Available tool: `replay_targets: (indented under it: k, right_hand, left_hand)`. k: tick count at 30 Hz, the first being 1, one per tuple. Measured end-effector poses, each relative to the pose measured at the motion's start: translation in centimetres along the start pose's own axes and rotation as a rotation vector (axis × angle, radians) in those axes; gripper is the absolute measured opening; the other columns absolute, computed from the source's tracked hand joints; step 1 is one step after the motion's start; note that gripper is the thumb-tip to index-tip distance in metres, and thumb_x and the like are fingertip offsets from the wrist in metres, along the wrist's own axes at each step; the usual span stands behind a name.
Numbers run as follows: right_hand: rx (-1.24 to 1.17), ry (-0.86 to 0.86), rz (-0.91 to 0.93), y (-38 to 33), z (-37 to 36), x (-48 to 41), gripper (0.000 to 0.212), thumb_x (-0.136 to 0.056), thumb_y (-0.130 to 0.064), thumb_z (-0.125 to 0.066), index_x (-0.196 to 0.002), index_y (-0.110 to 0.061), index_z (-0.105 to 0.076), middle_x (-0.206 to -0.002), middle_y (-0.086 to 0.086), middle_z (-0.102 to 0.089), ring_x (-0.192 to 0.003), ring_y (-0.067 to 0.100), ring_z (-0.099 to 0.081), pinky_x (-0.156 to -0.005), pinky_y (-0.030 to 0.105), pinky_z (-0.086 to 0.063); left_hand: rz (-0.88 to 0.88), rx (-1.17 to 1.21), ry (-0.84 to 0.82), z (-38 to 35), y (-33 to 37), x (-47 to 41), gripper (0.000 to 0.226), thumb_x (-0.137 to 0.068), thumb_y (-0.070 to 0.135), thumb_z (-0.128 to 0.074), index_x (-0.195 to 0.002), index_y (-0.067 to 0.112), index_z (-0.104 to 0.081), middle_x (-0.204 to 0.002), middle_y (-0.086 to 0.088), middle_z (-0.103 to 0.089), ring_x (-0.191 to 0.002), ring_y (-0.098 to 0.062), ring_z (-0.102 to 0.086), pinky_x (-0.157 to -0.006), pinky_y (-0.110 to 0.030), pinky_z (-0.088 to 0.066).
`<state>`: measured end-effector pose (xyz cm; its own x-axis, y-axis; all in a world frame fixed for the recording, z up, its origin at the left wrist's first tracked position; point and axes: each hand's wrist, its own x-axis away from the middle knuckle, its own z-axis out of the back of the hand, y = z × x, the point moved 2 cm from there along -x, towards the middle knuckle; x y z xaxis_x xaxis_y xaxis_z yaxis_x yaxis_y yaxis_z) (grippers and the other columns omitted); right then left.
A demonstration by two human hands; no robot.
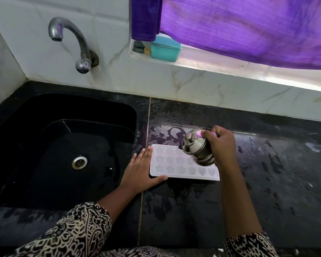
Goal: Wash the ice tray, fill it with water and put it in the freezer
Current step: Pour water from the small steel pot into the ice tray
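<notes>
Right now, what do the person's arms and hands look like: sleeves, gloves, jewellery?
The left hand and the right hand are bare: no gloves, rings or watch show. The left sleeve and the right sleeve share a black-and-cream swirling, paisley-like print and leave the forearms uncovered.

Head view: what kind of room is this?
Probably a home kitchen: a black stone sink below a curved metal wall tap, and a white plastic ice tray on the wet black stone counter.
</notes>
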<state>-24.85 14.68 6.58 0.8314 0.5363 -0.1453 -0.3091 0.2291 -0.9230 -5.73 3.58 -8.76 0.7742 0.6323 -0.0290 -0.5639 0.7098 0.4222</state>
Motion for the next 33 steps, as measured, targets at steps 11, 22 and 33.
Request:
replay_targets:
  k: [11,22,33]
  right_hand:
    - [-0.298,0.077,-0.166,0.7,0.4,0.0,0.033,-0.080,-0.003,-0.062,-0.058,-0.015,-0.040,-0.046,-0.006,-0.041,-0.047,0.008,-0.037,-0.048,0.021,-0.036]
    - [-0.392,0.133,-0.222,1.9,1.8,0.1,0.029,-0.076,-0.004,-0.064,-0.058,-0.017,-0.045,-0.053,-0.001,-0.046,-0.056,0.015,-0.043,-0.059,0.030,-0.040]
    - [-0.176,0.166,-0.110,1.4,2.6,0.5,0.033,-0.079,-0.008,-0.066,-0.057,-0.017,-0.043,-0.055,0.000,-0.047,-0.048,0.009,-0.043,-0.049,0.023,-0.041]
  left_hand:
    - [-0.005,0.007,0.006,0.0,0.0,0.0,0.122,-0.064,0.095,-0.023,-0.154,0.016,0.002,-0.162,0.004,-0.004,-0.149,-0.011,0.000,-0.120,-0.035,0.000]
    - [-0.005,-0.014,0.004,0.0,0.0,0.0,0.122,-0.065,0.094,-0.024,-0.154,0.016,0.005,-0.162,0.004,-0.002,-0.149,-0.012,0.000,-0.120,-0.035,0.000]
    - [-0.001,-0.020,0.021,0.1,0.2,0.1,0.118,-0.069,0.090,-0.034,-0.154,0.015,0.003,-0.162,0.005,-0.004,-0.149,-0.011,-0.001,-0.119,-0.033,0.001]
